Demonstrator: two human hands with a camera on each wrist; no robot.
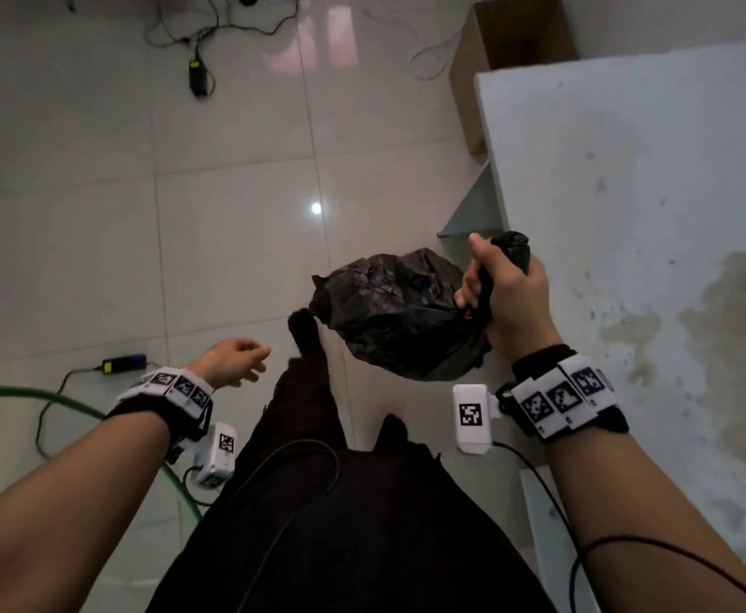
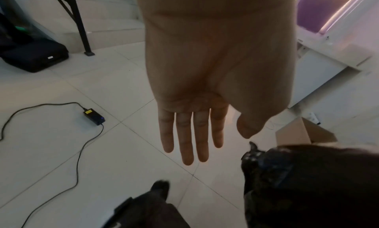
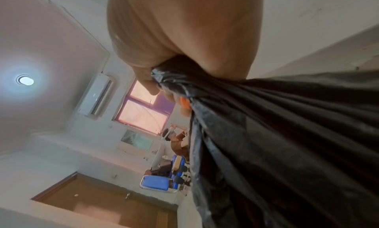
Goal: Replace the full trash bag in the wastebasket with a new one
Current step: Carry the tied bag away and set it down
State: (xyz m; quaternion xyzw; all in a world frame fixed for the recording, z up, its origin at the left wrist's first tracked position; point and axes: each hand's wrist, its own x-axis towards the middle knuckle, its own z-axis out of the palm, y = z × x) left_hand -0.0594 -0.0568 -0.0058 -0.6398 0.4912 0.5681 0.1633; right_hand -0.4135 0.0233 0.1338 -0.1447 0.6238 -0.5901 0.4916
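Observation:
A full black trash bag hangs in the air above the tiled floor, in front of my legs. My right hand grips its gathered neck, whose twisted end sticks up out of my fist. The right wrist view shows my right hand clenched round the bunched black plastic of the trash bag. My left hand hangs free to the left of the bag and holds nothing. In the left wrist view my left hand has straight fingers, with the trash bag at the lower right. No wastebasket is in view.
A white table stands at the right, with an open cardboard box behind it. Power adapters with cables lie on the floor. A green hose curves by my left arm. A dark bag sits at the left.

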